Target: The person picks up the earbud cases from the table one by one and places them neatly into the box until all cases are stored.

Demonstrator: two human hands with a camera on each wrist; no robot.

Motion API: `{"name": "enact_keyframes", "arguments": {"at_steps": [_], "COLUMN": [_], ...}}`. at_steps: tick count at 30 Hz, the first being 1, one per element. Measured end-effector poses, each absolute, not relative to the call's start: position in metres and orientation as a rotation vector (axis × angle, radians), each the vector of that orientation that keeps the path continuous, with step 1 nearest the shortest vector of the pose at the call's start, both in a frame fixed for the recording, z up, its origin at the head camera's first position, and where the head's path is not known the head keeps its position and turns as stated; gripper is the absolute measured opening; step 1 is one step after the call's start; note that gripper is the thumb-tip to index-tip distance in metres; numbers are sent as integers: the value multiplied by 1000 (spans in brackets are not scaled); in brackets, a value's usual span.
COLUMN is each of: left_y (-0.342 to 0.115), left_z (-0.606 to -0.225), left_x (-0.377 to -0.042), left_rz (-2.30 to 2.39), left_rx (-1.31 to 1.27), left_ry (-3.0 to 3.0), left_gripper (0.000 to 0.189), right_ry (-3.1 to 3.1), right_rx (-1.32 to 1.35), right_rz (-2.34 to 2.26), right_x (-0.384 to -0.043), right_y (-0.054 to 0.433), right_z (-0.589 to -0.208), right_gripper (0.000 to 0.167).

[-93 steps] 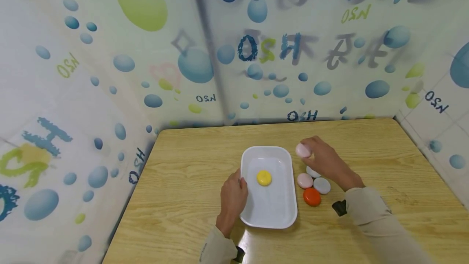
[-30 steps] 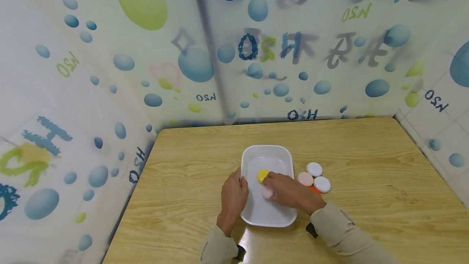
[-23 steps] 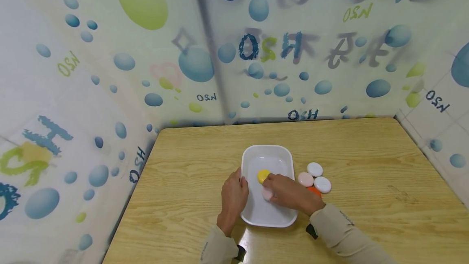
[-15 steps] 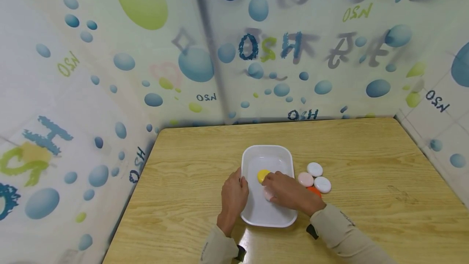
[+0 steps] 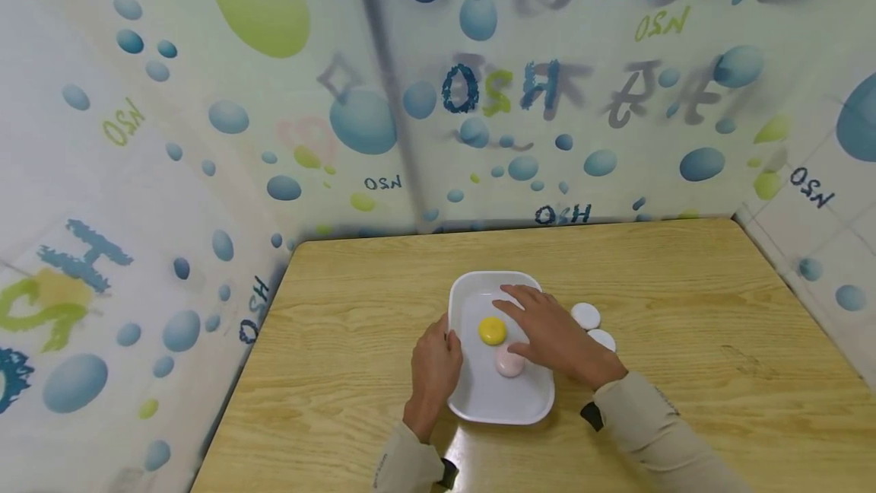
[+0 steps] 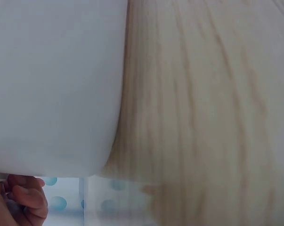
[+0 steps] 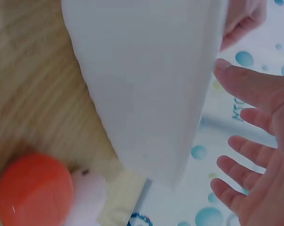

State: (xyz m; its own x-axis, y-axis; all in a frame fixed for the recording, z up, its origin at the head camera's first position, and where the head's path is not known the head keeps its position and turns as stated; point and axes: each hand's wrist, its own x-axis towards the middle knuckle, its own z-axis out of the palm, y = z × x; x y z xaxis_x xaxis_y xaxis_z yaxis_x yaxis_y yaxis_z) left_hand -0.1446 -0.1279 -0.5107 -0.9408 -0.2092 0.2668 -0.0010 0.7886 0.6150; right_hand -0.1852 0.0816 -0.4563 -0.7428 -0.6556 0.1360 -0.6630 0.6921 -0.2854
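Note:
A white tray (image 5: 489,402) sits on the table, and my left hand (image 5: 436,364) grips its left rim, thumb on top. Inside the tray lie a round yellow piece (image 5: 492,331) and, nearer the front, a round pale pink piece (image 5: 509,364). My right hand (image 5: 557,337) hovers over the tray's right side with fingers spread and nothing held; its thumb tip overlaps the pink piece in the head view. In the right wrist view the fingers of that hand (image 7: 255,153) are plainly apart beside the tray wall.
Right of the tray on the wooden table (image 5: 684,287) lie a white round piece (image 5: 585,316) and a second white piece (image 5: 603,340), partly behind my right hand. A red piece (image 7: 33,190) and a pale piece (image 7: 87,195) show in the right wrist view. Patterned walls (image 5: 616,97) enclose the table.
My right hand carried a pink piece from the right into the tray, then let go; its fingers have spread and lifted away. My left hand has kept hold of the tray.

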Motion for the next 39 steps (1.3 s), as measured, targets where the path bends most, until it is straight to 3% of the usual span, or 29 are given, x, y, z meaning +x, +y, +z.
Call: {"name": "enact_keyframes", "arguments": {"at_steps": [16,39], "left_y": [-128,-129], "left_z": [-512,-511], "left_x": [-144,-145], "left_rz": [-923,-923], "left_rx": [150,132], "left_ry": [-2660,-2647], "left_gripper": [32,30], "right_ry": [-2951,-3070], "right_rx": [788,716], "right_rz": [578,675], "right_x": [-203,-187], "right_y": [137,196], "right_z": [-444,-478], "right_gripper": [64,56]}}
